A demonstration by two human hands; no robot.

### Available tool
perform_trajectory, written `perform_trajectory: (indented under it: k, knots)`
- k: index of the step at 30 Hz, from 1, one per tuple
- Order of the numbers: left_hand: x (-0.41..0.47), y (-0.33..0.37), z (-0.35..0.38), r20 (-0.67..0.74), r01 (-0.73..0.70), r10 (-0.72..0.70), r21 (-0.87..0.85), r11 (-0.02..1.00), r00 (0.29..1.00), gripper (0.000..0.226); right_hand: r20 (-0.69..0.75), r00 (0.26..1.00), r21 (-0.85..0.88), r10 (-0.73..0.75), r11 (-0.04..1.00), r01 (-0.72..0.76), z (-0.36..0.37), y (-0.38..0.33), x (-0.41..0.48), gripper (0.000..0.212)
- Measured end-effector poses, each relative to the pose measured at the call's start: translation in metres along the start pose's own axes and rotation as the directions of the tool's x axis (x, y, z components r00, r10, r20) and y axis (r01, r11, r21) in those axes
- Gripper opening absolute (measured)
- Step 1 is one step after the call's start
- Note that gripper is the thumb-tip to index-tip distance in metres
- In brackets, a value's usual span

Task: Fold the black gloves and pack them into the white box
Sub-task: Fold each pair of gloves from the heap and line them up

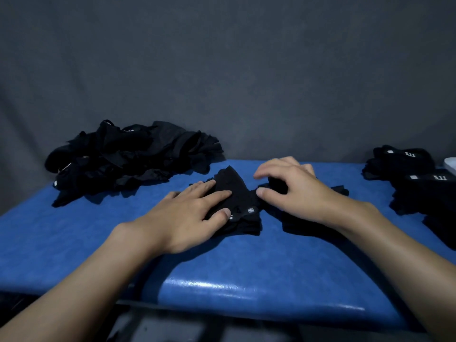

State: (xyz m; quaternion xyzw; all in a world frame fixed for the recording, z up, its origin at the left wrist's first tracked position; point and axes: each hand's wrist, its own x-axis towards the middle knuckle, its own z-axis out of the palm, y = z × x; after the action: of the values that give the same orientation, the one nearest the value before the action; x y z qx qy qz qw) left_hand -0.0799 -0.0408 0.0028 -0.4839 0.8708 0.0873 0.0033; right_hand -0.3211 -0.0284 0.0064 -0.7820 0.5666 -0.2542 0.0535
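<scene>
A black glove [243,193] with a small white label lies in the middle of the blue table [222,267]. My left hand [190,218] rests flat on its left part, fingers spread, thumb by the label. My right hand [293,191] is curled over a bunched part of black glove fabric at the right, thumb and fingers pinching it. More black fabric shows under my right wrist. A white box [451,165] shows only as a corner at the far right edge.
A loose heap of black gloves [128,161] sits at the back left of the table. Folded black gloves [419,186] with white "5.11" marks are stacked at the right. A grey cloth backdrop hangs behind.
</scene>
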Motion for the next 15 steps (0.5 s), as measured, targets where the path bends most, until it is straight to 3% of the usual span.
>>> perform_trajectory:
  k: [4,7,10,15]
  knots:
    - [0.001,0.000,-0.001,0.006,0.000,0.000,0.012,1.000,1.000,0.060,0.089,0.994,0.236,-0.057,0.971,0.035,0.005,-0.021,0.000,0.042]
    - [0.001,-0.002,-0.001,0.016,0.002,-0.002,0.007,1.000,1.000,0.065,0.231,0.972,0.062,-0.041,0.998,0.027,0.013,-0.020,0.002,0.046]
    - [0.001,-0.004,-0.002,0.019,0.000,0.000,-0.018,1.000,1.000,0.068,0.329,0.943,0.028,0.045,0.998,-0.057,0.012,-0.013,0.002,0.055]
    - [0.000,-0.006,-0.004,-0.026,-0.045,0.043,-0.079,0.996,0.999,0.071,0.333,0.942,-0.066,0.041,0.998,-0.020,0.015,-0.009,0.004,0.063]
